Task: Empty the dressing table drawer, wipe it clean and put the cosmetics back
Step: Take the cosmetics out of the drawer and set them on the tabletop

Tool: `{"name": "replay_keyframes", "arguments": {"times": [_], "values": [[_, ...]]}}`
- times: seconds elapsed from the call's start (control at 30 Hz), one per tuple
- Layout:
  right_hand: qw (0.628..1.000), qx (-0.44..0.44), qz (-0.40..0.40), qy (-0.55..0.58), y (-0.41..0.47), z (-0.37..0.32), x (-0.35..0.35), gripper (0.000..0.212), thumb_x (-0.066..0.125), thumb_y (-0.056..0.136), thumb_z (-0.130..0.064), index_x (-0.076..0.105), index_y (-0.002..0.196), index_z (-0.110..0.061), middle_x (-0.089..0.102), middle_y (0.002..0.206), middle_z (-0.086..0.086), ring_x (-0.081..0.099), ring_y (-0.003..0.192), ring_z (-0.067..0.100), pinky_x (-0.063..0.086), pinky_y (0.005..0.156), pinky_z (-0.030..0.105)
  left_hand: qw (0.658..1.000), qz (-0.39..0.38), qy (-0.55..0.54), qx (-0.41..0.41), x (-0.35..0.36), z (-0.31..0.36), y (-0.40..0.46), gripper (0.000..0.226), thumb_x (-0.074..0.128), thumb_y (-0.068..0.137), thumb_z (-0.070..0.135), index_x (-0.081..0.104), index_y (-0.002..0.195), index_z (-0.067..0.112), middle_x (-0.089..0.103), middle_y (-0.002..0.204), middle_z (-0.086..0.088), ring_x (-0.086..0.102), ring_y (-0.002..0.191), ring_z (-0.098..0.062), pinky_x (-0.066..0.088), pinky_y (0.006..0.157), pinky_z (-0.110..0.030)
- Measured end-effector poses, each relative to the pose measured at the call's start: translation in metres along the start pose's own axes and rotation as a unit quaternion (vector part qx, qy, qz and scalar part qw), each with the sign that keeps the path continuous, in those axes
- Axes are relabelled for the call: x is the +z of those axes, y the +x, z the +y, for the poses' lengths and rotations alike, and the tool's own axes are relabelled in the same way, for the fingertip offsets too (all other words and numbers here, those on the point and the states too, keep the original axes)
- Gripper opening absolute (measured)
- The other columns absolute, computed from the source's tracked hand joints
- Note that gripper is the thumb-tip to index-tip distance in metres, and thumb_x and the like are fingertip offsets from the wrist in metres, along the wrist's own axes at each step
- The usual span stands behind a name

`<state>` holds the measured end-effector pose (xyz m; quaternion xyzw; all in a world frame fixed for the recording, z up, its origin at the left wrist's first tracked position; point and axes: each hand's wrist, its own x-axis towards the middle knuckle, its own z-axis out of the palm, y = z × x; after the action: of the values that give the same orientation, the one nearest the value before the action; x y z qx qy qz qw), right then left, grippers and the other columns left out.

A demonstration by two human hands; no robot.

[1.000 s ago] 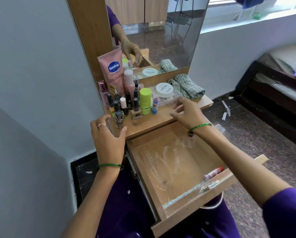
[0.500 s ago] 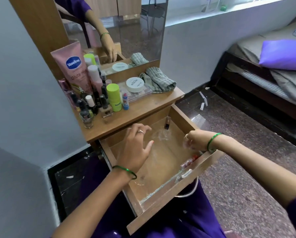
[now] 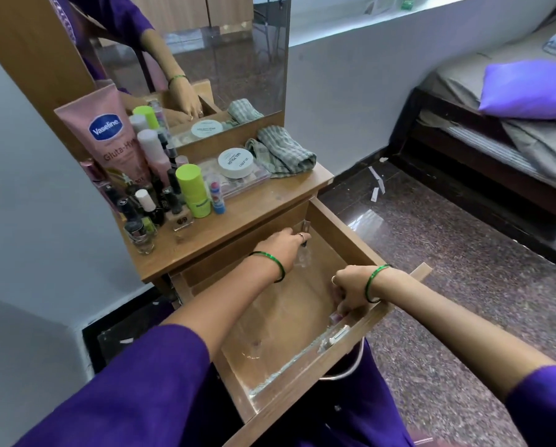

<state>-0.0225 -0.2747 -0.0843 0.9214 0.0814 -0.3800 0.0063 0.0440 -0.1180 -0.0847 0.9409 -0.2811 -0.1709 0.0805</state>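
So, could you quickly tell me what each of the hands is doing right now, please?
Left hand: closing on a small bottle at the drawer's back; firm grip cannot be told.
Right hand: closed on a small pink tube at the drawer's front.

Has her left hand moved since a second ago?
Yes. The left hand went from the tabletop edge by the bottles down into the drawer, reaching its back corner.

On the dressing table top (image 3: 238, 217) stand one pink tube (image 3: 109, 137), one white jar (image 3: 235, 162), one folded cloth (image 3: 283, 151); two hands reach below it.
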Motion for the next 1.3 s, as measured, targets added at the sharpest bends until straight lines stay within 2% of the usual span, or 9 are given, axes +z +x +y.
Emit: {"name": "replay_keyframes", "arguments": {"times": [0.33,0.53,0.67,0.73,0.83,0.93,1.0,1.1,1.3], "values": [[1.000,0.000,-0.018,-0.006,0.000,0.002,-0.004,0.037,0.075,0.071,-0.046,0.046,0.066,-0.024,0.066,0.103,0.005,0.062,0.094,0.025,0.049,0.082,0.030,0.951,0.011,0.299,0.081,0.010,0.016,0.046,0.038,0.037,0.098,0.005,0.047,0.134,0.012,0.039,0.143,-0.017,0.043,0.125,-0.033,0.041,0.094,-0.038],[0.999,-0.029,-0.020,-0.015,-0.002,0.001,-0.006,0.018,0.070,0.079,-0.031,0.056,0.085,-0.022,0.066,0.108,0.007,0.062,0.102,0.025,0.050,0.087,0.028,0.926,0.033,0.346,0.145,0.015,0.010,0.058,0.033,0.034,0.096,0.002,0.057,0.120,0.006,0.053,0.125,-0.017,0.050,0.114,-0.032,0.040,0.087,-0.037],[0.999,-0.021,-0.024,-0.008,-0.002,0.001,-0.009,0.031,0.068,0.079,-0.034,0.066,0.102,-0.013,0.069,0.107,0.007,0.064,0.101,0.024,0.051,0.085,0.027,0.925,0.061,0.322,0.191,0.013,0.009,0.052,0.023,0.046,0.093,0.011,0.063,0.108,0.009,0.060,0.111,-0.011,0.056,0.106,-0.029,0.046,0.079,-0.035],[1.000,-0.012,-0.015,0.009,-0.005,0.002,-0.011,0.038,0.069,0.076,-0.040,0.066,0.099,-0.010,0.069,0.103,0.007,0.064,0.098,0.024,0.050,0.081,0.026,0.927,0.128,0.273,0.223,0.011,0.010,0.043,0.010,0.071,0.072,0.023,0.069,0.079,0.016,0.064,0.080,-0.003,0.065,0.074,-0.021,0.047,0.053,-0.025],[0.999,-0.017,0.006,0.051,-0.011,0.003,-0.016,0.037,0.070,0.072,-0.048,0.068,0.087,-0.014,0.070,0.092,0.003,0.064,0.088,0.021,0.048,0.072,0.024,0.949,0.220,0.096,0.206,0.019,0.010,0.019,0.017,0.051,0.076,0.018,0.068,0.075,0.015,0.059,0.071,-0.004,0.062,0.058,-0.021,0.042,0.038,-0.024],[0.993,-0.033,0.051,0.099,-0.020,0.004,-0.026,0.031,0.068,0.075,-0.050,0.057,0.070,-0.022,0.059,0.070,-0.010,0.058,0.066,0.007,0.040,0.060,0.016,0.953,0.254,-0.130,0.098,0.014,0.012,-0.021,0.019,0.057,0.089,0.014,0.066,0.105,0.016,0.057,0.099,-0.005,0.061,0.082,-0.020,0.053,0.063,-0.034],[0.987,-0.058,0.071,0.133,-0.026,0.001,-0.036,0.029,0.066,0.078,-0.052,0.059,0.078,-0.024,0.056,0.066,-0.010,0.052,0.050,-0.005,0.037,0.049,0.009,0.918,0.295,-0.260,0.053,0.007,0.005,-0.046,0.022,0.062,0.087,0.009,0.067,0.108,0.012,0.057,0.103,-0.003,0.060,0.082,-0.013,0.052,0.075,-0.025],[0.971,-0.106,0.115,0.183,-0.025,-0.003,-0.048,0.026,0.067,0.081,-0.044,0.065,0.087,-0.019,0.068,0.081,-0.001,0.057,0.067,0.003,0.044,0.061,0.016,0.879,0.291,-0.378,-0.019,-0.007,-0.018,-0.081,0.027,0.067,0.085,0.013,0.065,0.112,0.012,0.065,0.104,0.004,0.062,0.082,0.002,0.049,0.074,-0.008],[0.910,-0.169,0.208,0.317,-0.024,-0.030,-0.072,0.038,0.069,0.071,-0.055,0.067,0.085,-0.019,0.064,0.072,-0.005,0.054,0.063,0.005,0.043,0.060,0.019,0.807,0.275,-0.514,-0.099,-0.022,-0.066,-0.129,0.029,0.067,0.084,0.020,0.062,0.111,0.011,0.071,0.100,-0.004,0.068,0.094,-0.016,0.056,0.082,-0.031]]}}
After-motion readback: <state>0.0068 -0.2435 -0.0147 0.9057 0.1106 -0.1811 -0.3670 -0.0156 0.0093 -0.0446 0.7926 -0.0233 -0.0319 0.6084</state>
